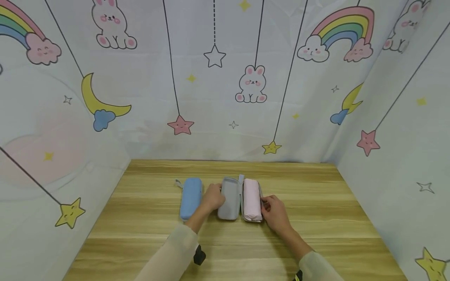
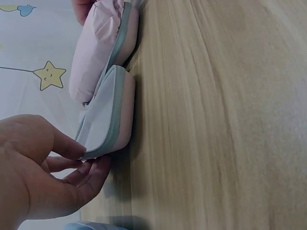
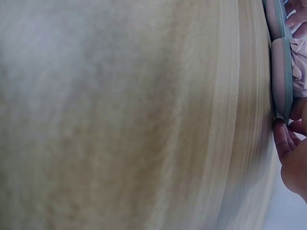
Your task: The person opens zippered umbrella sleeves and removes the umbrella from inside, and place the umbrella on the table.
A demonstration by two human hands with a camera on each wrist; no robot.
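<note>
A zip case lies opened flat on the table, its shells pink outside with grey-green trim. The left half (image 1: 229,199) shows a pale grey lining with nothing in it. In the right half sits a pink fabric bundle (image 1: 252,199), long and creased at its near end. My left hand (image 1: 213,197) pinches the outer rim of the lined half, thumb on top and fingers beneath, as the left wrist view shows. At the opposite side, my right hand (image 1: 275,212) pinches the rim beside the bundle with thumb and fingers. Left of my left hand lies a closed blue case (image 1: 191,198).
The wooden table (image 1: 147,226) meets a white cloth wall (image 1: 151,144) printed with stars, rabbits and rainbows behind it and at both sides. A grey strap (image 1: 241,179) sticks out at the far end of the opened case, and a loop (image 1: 178,182) at the blue one.
</note>
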